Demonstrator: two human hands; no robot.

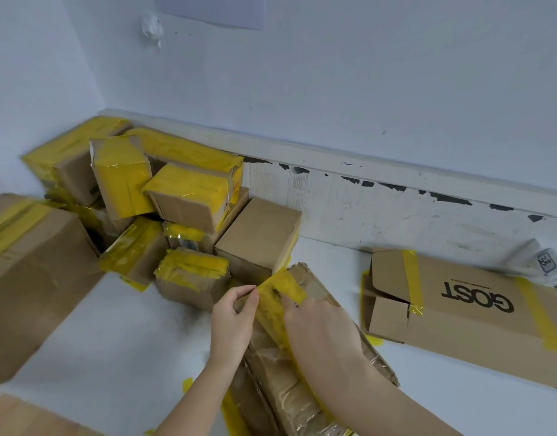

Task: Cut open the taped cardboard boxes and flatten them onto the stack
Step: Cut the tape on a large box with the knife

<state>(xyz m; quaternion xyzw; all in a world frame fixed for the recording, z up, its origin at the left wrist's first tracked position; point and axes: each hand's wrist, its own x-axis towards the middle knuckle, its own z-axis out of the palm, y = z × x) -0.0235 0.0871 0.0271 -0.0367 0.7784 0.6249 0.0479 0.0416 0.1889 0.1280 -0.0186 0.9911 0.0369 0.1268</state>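
Observation:
A long, worn cardboard box lies in front of me, running from the bottom centre up toward the pile. Yellow tape runs along its top and over its far end. My left hand pinches the box's far left corner at the tape. My right hand lies on top of the box with its fingers on the tape; what the fingers hold is hidden. No cutter is in view.
A pile of several taped boxes fills the corner at the left. A big box stands at the far left. A flattened "GOST" carton lies on the white floor at the right, against the skirting board.

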